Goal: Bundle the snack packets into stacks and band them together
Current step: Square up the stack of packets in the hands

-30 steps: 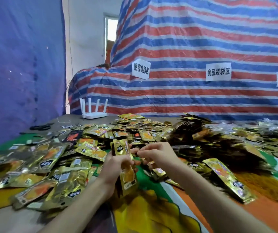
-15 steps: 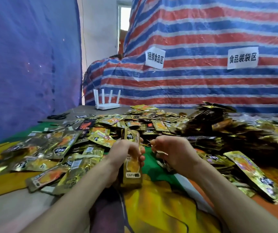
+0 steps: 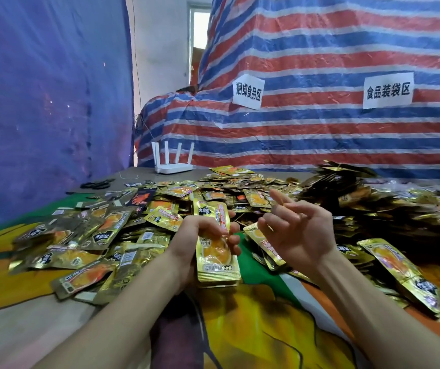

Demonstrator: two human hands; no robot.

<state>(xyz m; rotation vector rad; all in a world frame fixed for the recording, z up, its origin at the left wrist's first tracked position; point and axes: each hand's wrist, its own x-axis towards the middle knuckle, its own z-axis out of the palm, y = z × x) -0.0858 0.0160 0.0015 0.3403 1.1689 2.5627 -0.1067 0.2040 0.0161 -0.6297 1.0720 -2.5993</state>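
Gold packet stack point(image 3: 216, 254) in L hand point(image 3: 192, 241), R hand point(image 3: 301, 233) beside, apart.

1. On the left hangs a blue woven plastic sheet point(image 3: 48, 102), which covers this whole side.
2. Behind stands a red, white and blue striped tarpaulin point(image 3: 320, 49), draped over something large.
3. Two white paper signs with black Chinese characters point(image 3: 248, 91) point(image 3: 388, 90) are stuck on the stripes.
4. Between both covers shows a white plaster wall point(image 3: 160, 62) with a bright opening point(image 3: 200, 30) giving daylight.
5. The table carries a colourful printed cloth point(image 3: 253, 328); its far corner is bare grey.
6. There stands a white router with four antennas point(image 3: 173, 162), with black scissors point(image 3: 97, 184) near.
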